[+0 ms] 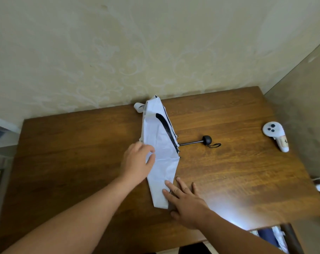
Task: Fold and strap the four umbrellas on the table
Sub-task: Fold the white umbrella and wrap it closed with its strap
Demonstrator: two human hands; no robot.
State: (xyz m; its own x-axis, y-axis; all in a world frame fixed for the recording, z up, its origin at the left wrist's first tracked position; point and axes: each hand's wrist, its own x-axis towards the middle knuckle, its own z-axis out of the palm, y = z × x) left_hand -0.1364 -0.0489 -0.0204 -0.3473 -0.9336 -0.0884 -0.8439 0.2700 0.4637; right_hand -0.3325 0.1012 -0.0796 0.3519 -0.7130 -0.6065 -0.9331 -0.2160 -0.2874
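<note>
umbrella: just one in sight, a white umbrella (160,149) lying flat pretty much in the middle of the wooden table (82,153), long axis running from the wall side down toward the person, canopy collapsed into a long flattish bundle

canopy details: black inner lining peeks out along the right edge, and the rib tips stick out there too, about halfway down

strap: a white strap (139,107) curls out at the far top-left end of the canopy, loose, not wrapped round anything

shaft and handle: thin metal shaft (191,143) pokes out sideways to the right from under the fabric, ending in a round black handle (207,140) with a little black wrist loop (214,145) lying on the table next to it

left hand: the left hand (138,162) sits on the left edge of the canopy around the middle, fingers bent over the fabric edge, thumb lying on top of the cloth, so it looks like it's got a fold of fabric pinched

right hand: the right hand (184,200) is flat with fingers spread and straight, first two fingertips pressing on the near end of the canopy, the rest resting on the table just beside it, not gripping anything

other stuff: a white VR-style controller (275,135) over on the right side of the table, well apart from the umbrella

background: cream wall (119,52) with a faint swirly pattern behind the table
</note>
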